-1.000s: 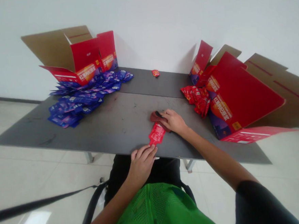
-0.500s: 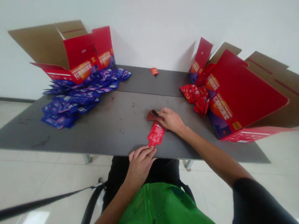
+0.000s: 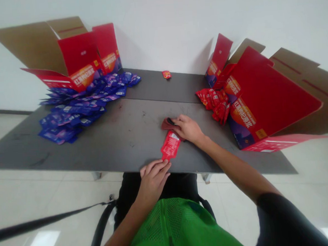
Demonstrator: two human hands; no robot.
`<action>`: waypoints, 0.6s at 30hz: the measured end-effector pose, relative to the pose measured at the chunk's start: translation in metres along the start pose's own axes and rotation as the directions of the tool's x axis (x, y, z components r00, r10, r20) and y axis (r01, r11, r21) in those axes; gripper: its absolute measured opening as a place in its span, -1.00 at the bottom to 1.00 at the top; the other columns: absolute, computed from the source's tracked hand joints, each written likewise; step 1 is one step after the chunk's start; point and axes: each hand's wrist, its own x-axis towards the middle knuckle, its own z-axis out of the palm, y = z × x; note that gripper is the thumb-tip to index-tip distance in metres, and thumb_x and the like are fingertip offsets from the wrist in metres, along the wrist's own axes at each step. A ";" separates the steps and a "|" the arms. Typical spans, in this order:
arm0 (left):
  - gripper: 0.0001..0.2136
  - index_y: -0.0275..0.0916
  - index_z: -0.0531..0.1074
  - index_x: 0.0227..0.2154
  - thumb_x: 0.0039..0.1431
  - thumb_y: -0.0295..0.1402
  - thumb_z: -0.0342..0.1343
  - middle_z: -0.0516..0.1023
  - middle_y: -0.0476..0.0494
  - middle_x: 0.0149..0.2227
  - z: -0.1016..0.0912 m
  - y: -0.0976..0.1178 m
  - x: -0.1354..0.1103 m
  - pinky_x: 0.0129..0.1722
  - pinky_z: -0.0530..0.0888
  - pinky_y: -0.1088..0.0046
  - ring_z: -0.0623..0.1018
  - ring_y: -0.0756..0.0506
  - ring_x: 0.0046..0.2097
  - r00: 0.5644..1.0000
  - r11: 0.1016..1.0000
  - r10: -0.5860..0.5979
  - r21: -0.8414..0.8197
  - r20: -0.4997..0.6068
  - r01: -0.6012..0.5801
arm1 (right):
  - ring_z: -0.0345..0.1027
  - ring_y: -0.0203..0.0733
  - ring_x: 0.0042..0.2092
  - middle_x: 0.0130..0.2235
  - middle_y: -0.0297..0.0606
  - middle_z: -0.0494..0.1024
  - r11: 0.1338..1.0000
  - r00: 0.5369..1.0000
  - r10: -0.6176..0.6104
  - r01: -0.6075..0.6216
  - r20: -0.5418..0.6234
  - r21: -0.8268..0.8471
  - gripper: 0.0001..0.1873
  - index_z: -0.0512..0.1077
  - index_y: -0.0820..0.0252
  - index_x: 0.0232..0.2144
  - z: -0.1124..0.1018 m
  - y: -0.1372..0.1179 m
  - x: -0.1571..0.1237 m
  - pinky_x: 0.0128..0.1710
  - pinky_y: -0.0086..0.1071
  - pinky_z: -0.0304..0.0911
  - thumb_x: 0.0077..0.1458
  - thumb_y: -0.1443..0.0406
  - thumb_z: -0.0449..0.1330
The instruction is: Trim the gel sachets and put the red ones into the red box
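Unmoved: right hand (image 3: 188, 130) on sachet (image 3: 170, 145), grip unclear; left hand (image 3: 154, 181) open at table edge (image 3: 190, 172)

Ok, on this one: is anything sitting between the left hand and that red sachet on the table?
Nothing visible does. The left hand rests at the table edge, its fingertips at or almost at the sachet's lower end. The red sachet runs up from there to a dark red piece under the right hand.

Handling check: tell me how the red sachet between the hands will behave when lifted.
The red sachet is probably light and floppy: it lies thin and flat on the table. Its glossy surface may slip between fingers.
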 end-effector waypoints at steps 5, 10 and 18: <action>-0.70 -0.06 0.49 0.14 0.40 -0.34 0.09 0.60 -0.11 0.09 0.001 -0.001 -0.001 0.10 0.34 0.13 0.49 -0.20 0.13 1.000 1.000 -0.002 -0.005 0.000 0.002 | 0.37 -0.10 -0.10 -0.11 -0.15 0.50 0.988 0.995 -0.089 0.093 -0.042 0.124 -0.60 0.44 0.08 0.17 -0.011 -0.038 -0.018 -0.11 -0.29 0.31 0.37 0.14 0.10; -0.69 -0.06 0.49 0.14 0.39 -0.32 0.12 0.59 -0.09 0.10 0.001 -0.002 -0.002 0.10 0.32 0.13 0.48 -0.20 0.14 1.000 1.000 -0.006 0.003 0.012 0.006 | 0.36 -0.11 -0.11 -0.11 -0.17 0.51 0.970 0.977 -0.210 0.201 0.047 0.138 -0.64 0.48 0.11 0.11 0.013 -0.043 -0.034 -0.12 -0.30 0.31 0.33 0.19 0.15; -0.69 -0.04 0.50 0.14 0.38 -0.32 0.13 0.60 -0.09 0.09 -0.001 0.000 0.000 0.09 0.35 0.13 0.48 -0.20 0.14 0.999 0.999 -0.031 0.009 0.035 0.030 | 0.35 -0.06 -0.10 -0.11 -0.12 0.48 0.999 0.999 0.001 0.001 -0.050 0.039 -0.60 0.46 0.13 0.17 -0.010 -0.005 -0.003 -0.11 -0.26 0.30 0.36 0.18 0.10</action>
